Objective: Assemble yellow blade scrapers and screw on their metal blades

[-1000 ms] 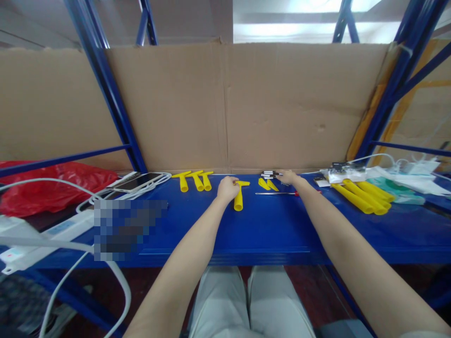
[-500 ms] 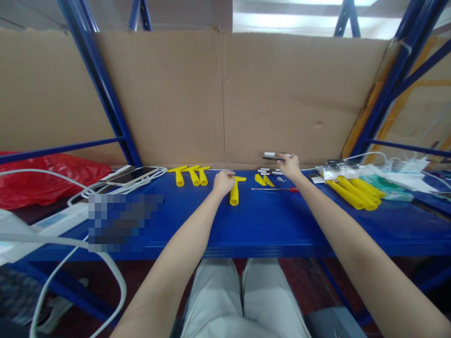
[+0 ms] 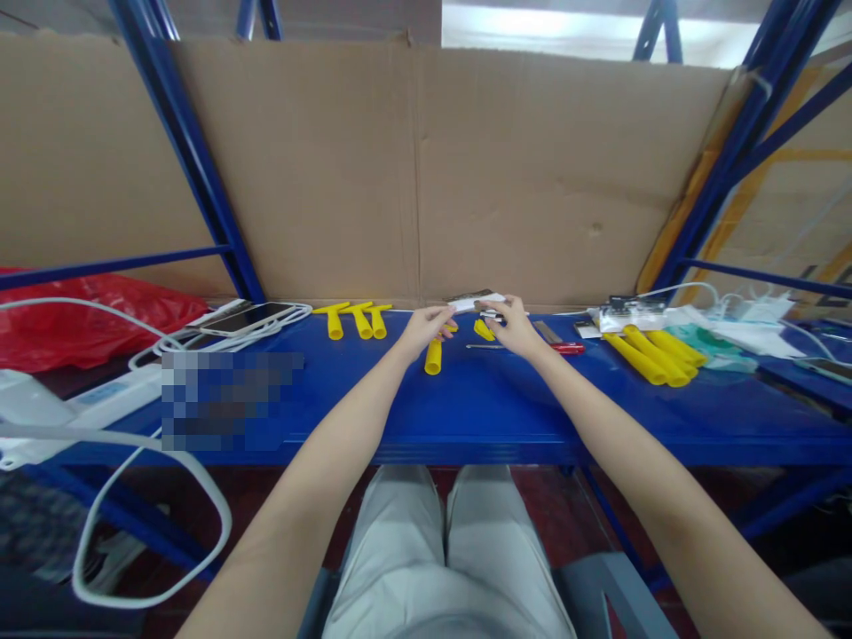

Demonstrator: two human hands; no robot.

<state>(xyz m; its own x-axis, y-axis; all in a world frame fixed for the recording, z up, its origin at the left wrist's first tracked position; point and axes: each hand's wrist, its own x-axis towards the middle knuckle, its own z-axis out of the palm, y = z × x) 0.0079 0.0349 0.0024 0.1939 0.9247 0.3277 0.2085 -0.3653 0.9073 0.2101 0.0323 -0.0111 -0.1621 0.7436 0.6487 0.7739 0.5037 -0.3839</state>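
Note:
Between my two hands is a small black and white packet [image 3: 477, 303], raised above the back of the blue table [image 3: 413, 413]. My left hand [image 3: 427, 328] has its fingers closed on the packet's left end. At the packet's right end, my right hand [image 3: 511, 323] has its fingers closed on it. Just below my left hand stands a yellow T-shaped piece [image 3: 433, 358], its top partly hidden by the fingers. Small yellow pieces [image 3: 484, 330] lie beside my right hand. The red-handled screwdriver [image 3: 568, 349] lies to the right, its shaft partly behind my right hand.
Three yellow T-shaped pieces [image 3: 363, 323] stand at back left. Yellow tubes [image 3: 652, 357] and a clear plastic packet [image 3: 631, 315] lie right. A phone [image 3: 248, 319], white cables and a red bag [image 3: 99, 315] are left. Cardboard [image 3: 319, 177] stands behind.
My right hand has moved left with the packet, and my left hand has left the yellow T-piece and met it there. A flat grey strip now shows beside the screwdriver. The view has shifted slightly.

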